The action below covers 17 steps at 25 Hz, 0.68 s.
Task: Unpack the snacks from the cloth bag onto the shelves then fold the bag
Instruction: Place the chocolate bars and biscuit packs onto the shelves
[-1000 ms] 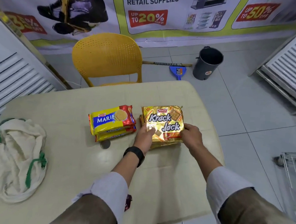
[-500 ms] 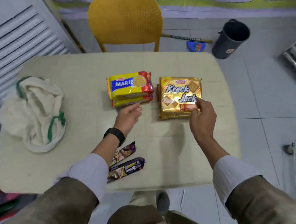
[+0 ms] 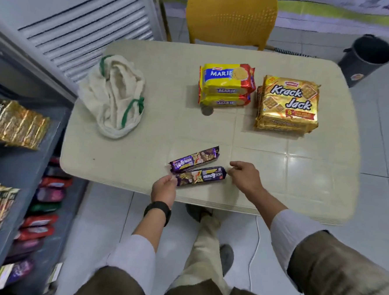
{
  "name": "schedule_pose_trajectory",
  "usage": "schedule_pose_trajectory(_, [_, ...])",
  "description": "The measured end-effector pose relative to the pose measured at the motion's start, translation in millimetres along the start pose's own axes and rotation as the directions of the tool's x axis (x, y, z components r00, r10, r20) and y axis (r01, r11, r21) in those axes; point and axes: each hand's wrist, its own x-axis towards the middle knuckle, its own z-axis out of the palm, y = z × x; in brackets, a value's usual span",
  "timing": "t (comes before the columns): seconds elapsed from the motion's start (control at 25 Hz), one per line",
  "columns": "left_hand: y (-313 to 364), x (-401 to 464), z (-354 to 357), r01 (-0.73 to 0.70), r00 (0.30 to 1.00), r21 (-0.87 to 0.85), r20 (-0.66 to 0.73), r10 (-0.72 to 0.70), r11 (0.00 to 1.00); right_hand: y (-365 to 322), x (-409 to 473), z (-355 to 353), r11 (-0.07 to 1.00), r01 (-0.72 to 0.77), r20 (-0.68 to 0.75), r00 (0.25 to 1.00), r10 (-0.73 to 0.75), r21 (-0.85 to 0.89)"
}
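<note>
Two purple biscuit packs lie near the table's front edge, the far one (image 3: 194, 158) and the near one (image 3: 201, 176). My left hand (image 3: 163, 187) pinches the near pack's left end. Just off that pack's right end, my right hand (image 3: 244, 177) hovers with loosely curled fingers and holds nothing. The white cloth bag (image 3: 114, 97) with green handles lies crumpled on the table's left side. Stacked yellow Marie packs (image 3: 227, 84) and stacked golden Krack Jack packs (image 3: 287, 103) sit at the back right.
The beige table (image 3: 143, 148) stands beside grey shelves (image 3: 28, 160) on the left, which hold golden and red snack packs. A yellow chair (image 3: 231, 17) is behind the table. A dark bin (image 3: 367, 57) stands on the floor at the far right.
Both hands left the Marie and Krack Jack packs and came back to the near purple pack. The view tilted down and left, bringing the shelves into sight.
</note>
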Motion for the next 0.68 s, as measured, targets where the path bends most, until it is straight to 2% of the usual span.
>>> schedule_pose_trajectory(0.2, [-10.1, 6.2, 3.7, -0.004, 0.999, 0.047, 0.039, 0.002, 0.999, -3.5, -4.9, 19.2, 0.993, 0.092, 0.087, 0.993, -0.085, -0.072])
schedule_pose_trajectory(0.32, [-7.4, 2.7, 6.0, -0.006, 1.000, 0.040, 0.005, 0.005, 0.999, -3.6, -6.4, 24.4, 0.990, 0.097, 0.050, 0.995, -0.092, -0.098])
schedule_pose_trajectory(0.44, [7.6, -9.5, 7.3, -0.079, 0.996, 0.088, -0.025, 0.081, 0.993, 1.3, -10.3, 23.1, 0.994, 0.058, -0.006, 0.998, -0.059, -0.094])
schedule_pose_trajectory(0.56, [37.5, -18.8, 20.5, -0.262, 0.964, 0.205, 0.007, 0.266, 0.943, 15.6, -18.4, 16.6, 0.990, -0.055, -0.014, 0.998, 0.058, 0.130])
schedule_pose_trajectory(0.68, [67.8, -26.0, 51.5, -0.409, 0.912, 0.350, 0.148, 0.382, 0.843, 31.0, -24.8, 9.3, 0.899, -0.222, -0.010, 0.970, 0.244, 0.378])
